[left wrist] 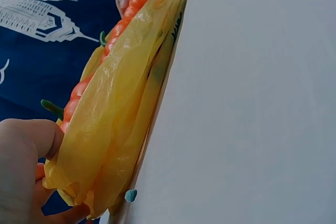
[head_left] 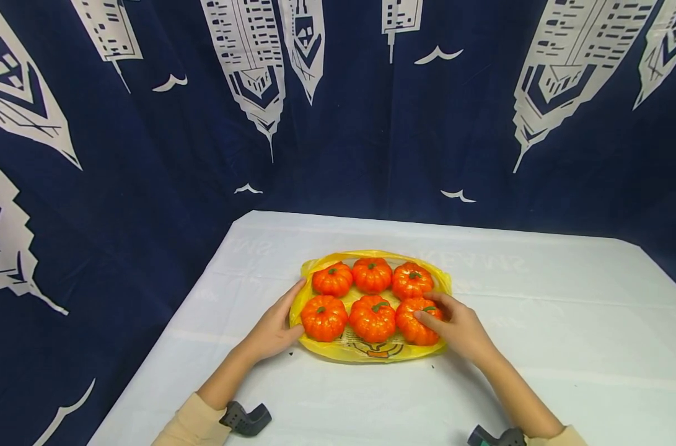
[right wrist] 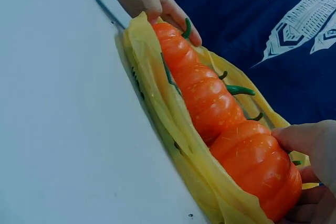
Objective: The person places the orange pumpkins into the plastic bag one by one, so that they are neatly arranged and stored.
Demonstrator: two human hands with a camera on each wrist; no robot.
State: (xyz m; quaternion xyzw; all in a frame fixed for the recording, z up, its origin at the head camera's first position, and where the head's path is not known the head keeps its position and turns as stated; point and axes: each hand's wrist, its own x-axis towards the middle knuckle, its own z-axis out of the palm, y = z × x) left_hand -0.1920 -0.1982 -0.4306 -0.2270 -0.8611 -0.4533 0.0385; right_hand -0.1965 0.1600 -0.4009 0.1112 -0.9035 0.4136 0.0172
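Observation:
Several small orange pumpkins with green stems sit in two rows of three inside a yellow plastic bag (head_left: 365, 356), its mouth spread wide around them. My left hand (head_left: 273, 328) holds the bag's left end, thumb at the front and fingers along the side; the left wrist view shows the thumb at the rim beside a pumpkin (left wrist: 73, 106). At the other end my right hand (head_left: 463, 328) grips the front right pumpkin (head_left: 416, 328), thumb on its top. In the right wrist view this pumpkin (right wrist: 257, 166) stands partly above the bag's near edge, other fingertips hidden behind it.
The bag lies on a white-covered table (head_left: 538, 347). Behind and left hangs a dark blue cloth (head_left: 349, 161) printed with white buildings and birds. A dark wrist device (head_left: 245, 419) is worn on the left wrist, another (head_left: 496, 437) on the right. Small dark specks dot the table.

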